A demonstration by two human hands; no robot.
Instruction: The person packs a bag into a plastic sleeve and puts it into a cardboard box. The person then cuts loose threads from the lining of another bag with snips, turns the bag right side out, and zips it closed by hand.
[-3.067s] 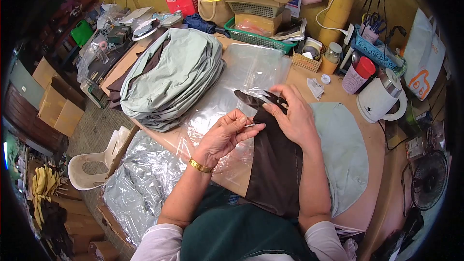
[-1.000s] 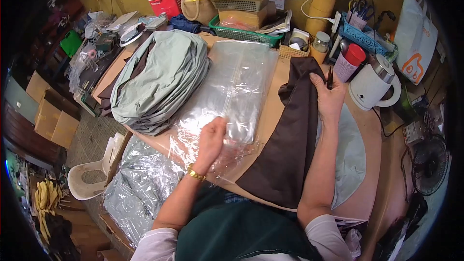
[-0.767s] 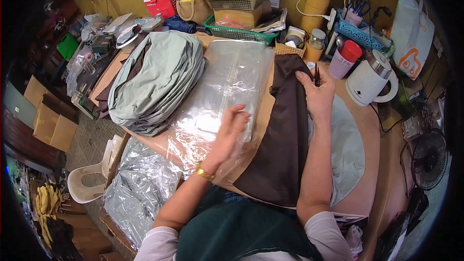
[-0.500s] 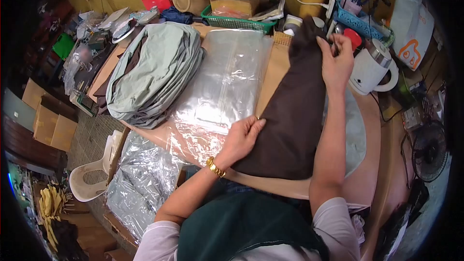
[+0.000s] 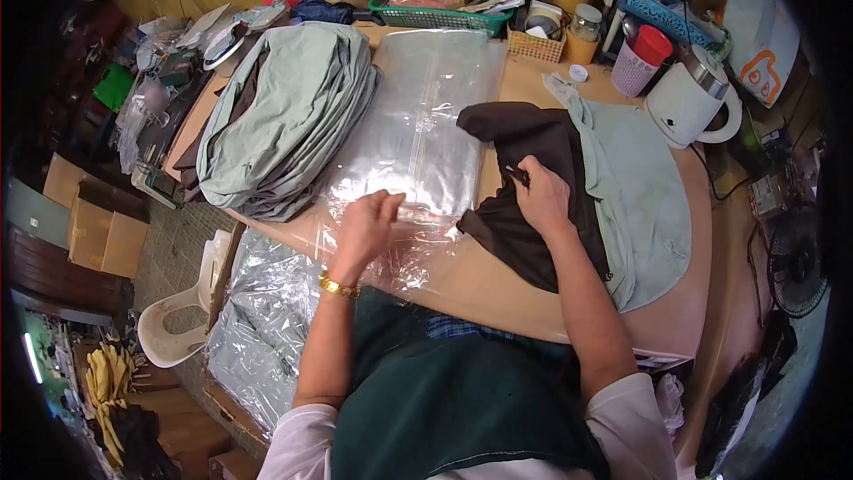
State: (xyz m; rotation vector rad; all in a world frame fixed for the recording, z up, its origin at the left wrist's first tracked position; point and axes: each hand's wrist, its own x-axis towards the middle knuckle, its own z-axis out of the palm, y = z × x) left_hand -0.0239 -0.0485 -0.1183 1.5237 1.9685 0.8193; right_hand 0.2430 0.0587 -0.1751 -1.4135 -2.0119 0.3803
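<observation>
My right hand [image 5: 544, 197] is closed round a small dark tool, its black tip poking out by the thumb, and rests on the dark brown cloth [image 5: 555, 156]. That cloth lies crumpled on the table, partly over a pale green-grey cloth [image 5: 644, 196]. My left hand [image 5: 369, 224] is over the near end of the clear plastic sheets [image 5: 426, 124]; its fingers are curled but smeared by motion, so whether it grips anything is unclear.
A big pile of folded grey-green cloth [image 5: 284, 124] lies at the left of the table [image 5: 506, 280]. Behind are a green basket [image 5: 444, 20], a wicker basket [image 5: 536, 46], a pink cup holder [image 5: 633, 69] and a white kettle [image 5: 686, 98]. Plastic-wrapped material [image 5: 262, 320] lies lower left.
The brown cloth, held up and stretched half a second ago, now lies bunched on the table. My left hand has left its edge and moved left; my right hand has come down and nearer.
</observation>
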